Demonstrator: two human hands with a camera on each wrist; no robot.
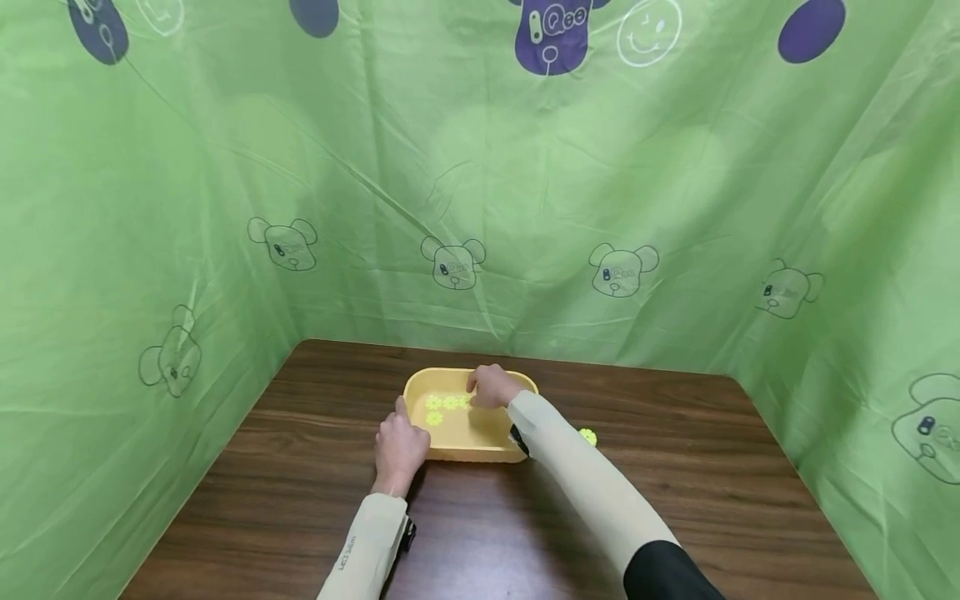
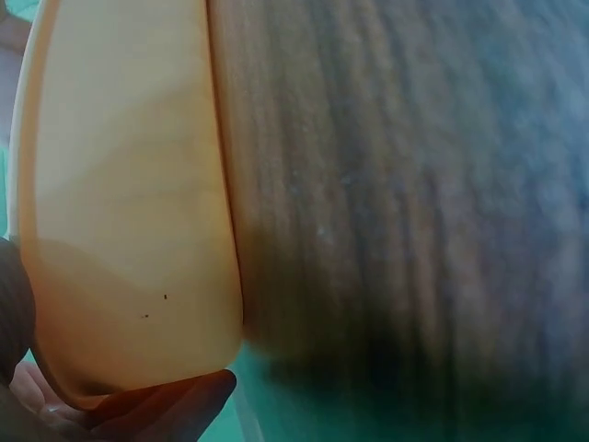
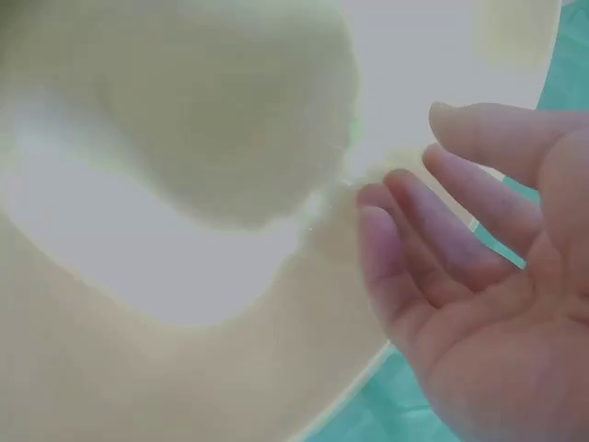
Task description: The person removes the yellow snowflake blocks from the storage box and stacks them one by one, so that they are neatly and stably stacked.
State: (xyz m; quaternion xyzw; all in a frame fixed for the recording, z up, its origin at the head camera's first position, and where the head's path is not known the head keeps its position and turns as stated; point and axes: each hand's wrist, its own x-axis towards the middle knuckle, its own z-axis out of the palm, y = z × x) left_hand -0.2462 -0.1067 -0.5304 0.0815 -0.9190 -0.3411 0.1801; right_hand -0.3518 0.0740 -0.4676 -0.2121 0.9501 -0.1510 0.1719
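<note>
A yellow plastic basin with rounded corners sits on the wooden table. My left hand grips its left end; in the left wrist view the thumb is at the rim and the fingers lie against the outer wall. Inside the basin, several small yellow-green flower-shaped pieces lie at the left, a few of them in a row. Over the basin's far right part reaches my right hand. The right wrist view shows its fingers loosely bent, apart from the thumb, with nothing visible between them.
Another yellow-green flower piece lies on the table right of the basin, partly behind the right forearm. The dark wooden table extends around the basin. Green printed cloth hangs at the back and both sides.
</note>
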